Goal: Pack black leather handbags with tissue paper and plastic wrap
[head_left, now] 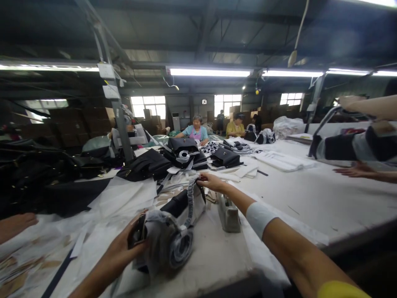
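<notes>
My left hand (125, 244) grips the near end of a black handbag (173, 223) partly wrapped in grey-white protective film, lying on the white table (310, 198). A wrapped strap (190, 203) rises from the bag to my right hand (211, 181), which is closed on its far end. My right forearm, with a white band at the wrist, stretches across the table beside a grey tape dispenser (228, 213).
Sheets of white wrapping paper (124, 196) and piles of black bags (182, 151) cover the table's left and middle. Another person's hand (15, 223) rests at the left edge. A co-worker's arms and hand (356, 169) hold a bag at the right. Seated people work far back.
</notes>
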`<act>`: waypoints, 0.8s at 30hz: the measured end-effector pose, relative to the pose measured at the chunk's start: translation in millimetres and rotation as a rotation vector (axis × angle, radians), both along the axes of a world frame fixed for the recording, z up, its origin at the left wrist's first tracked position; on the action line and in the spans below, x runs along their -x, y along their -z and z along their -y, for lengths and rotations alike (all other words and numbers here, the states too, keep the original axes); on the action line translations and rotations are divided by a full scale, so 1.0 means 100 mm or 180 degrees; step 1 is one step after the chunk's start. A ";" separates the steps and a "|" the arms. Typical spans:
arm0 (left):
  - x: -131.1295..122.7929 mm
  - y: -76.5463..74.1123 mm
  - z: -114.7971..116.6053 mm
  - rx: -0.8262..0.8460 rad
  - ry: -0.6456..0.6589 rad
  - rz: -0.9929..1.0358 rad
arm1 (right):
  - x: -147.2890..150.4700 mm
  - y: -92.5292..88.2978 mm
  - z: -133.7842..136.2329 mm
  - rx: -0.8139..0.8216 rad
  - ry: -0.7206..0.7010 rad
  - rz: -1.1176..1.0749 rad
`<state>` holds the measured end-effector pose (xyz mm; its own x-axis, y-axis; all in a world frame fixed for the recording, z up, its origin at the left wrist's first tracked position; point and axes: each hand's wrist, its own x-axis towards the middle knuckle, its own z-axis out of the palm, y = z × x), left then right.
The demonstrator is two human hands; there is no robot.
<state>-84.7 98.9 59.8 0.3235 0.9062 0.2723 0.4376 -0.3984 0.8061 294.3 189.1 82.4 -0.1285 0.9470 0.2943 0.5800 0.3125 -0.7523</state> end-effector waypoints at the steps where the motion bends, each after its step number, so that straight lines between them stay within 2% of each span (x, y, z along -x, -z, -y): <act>1: 0.08 -0.02 -0.11 0.0033 0.0059 -0.0019 | -0.02 -0.02 0.02 -0.0001 0.0005 0.0052; 4: 0.23 -0.05 -0.45 -0.0110 0.0026 0.0141 | -0.03 -0.13 0.14 -0.0009 0.0057 0.0236; 7: 0.25 -0.10 -0.76 -0.0292 -0.0020 0.0234 | 0.06 -0.28 0.37 -0.0074 0.0174 0.0385; 10: 0.22 -0.24 -1.00 -0.0289 0.0034 0.0231 | 0.26 -0.43 0.78 -0.0260 0.0374 0.0491; 12: 0.14 -0.35 -1.12 -0.0176 0.0171 0.0105 | 0.45 -0.46 1.14 -0.0388 0.0554 0.0576; 15: -0.13 -0.44 -1.25 -0.0148 0.0433 -0.0209 | 0.79 -0.36 1.65 -0.0500 0.0804 0.0777; 19: -0.59 -0.34 -1.36 -0.0395 0.0579 -0.0323 | 1.11 -0.07 2.02 -0.0439 0.0955 0.0400; 21: -0.71 -0.29 -1.41 -0.0486 0.0607 -0.0371 | 1.11 0.04 2.08 -0.0450 0.0753 -0.0054; 24: -0.65 -0.29 -1.49 -0.0585 0.0576 -0.0439 | 0.86 0.13 2.14 -0.0271 0.0278 -0.0594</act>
<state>-20.2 247.7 89.0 0.5208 0.7698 0.3689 0.4465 -0.6140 0.6509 208.8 -24.8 69.7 0.0172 0.9228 0.3848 0.4607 0.3343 -0.8222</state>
